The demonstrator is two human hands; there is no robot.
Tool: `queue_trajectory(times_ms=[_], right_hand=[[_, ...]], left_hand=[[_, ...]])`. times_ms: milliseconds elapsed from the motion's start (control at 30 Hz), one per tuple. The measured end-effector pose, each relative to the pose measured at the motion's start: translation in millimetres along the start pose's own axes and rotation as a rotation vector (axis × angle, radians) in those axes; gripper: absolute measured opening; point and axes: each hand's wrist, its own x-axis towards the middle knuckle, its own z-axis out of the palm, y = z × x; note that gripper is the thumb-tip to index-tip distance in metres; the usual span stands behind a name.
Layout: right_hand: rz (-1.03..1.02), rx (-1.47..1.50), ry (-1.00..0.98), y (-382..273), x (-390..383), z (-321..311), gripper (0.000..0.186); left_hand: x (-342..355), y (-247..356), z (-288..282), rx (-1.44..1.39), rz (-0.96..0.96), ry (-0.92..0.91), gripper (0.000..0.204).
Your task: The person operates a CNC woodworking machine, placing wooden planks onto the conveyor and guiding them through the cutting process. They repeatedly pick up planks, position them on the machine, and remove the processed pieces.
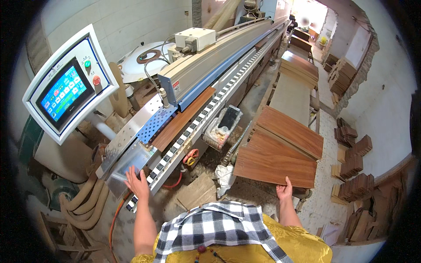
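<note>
Your left hand (137,184) lies open, fingers spread, on the metal infeed table (127,162) at seven o'clock. Your right hand (284,191) at five o'clock grips the near edge of the top wood panel (274,164). Another panel (182,119) rides the roller conveyor (206,115) toward twelve.

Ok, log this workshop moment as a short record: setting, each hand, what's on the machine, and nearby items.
setting: long edge-banding machine in a woodshop
left hand: open, resting on the metal infeed plate
right hand: gripping the near edge of the top wood panel on a stack
on machine: one brown panel on the conveyor track
nearby: touchscreen control panel, small wood blocks
</note>
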Motion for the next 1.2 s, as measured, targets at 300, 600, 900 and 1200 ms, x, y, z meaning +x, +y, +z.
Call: queue_trajectory(times_ms=[300,600,900,1200], right_hand=[[0.197,-0.266,-0.453,47,-56,69,0.021],[0.627,-0.561,-0.772,204,-112,172,0.016],[0.901,-0.609,-0.918,297,-181,225,0.011],[0.719,-0.968,-1.091,252,-159,226,0.04]], left_hand=[[-37,8,-40,-0.176,0.279,-0.085,0.058],[-99,14,-86,0.141,0.56,-0.246,0.075],[-104,-66,-109,0.26,0.217,-0.148,0.07],[-59,-86,-98,0.247,0.027,-0.076,0.066]])
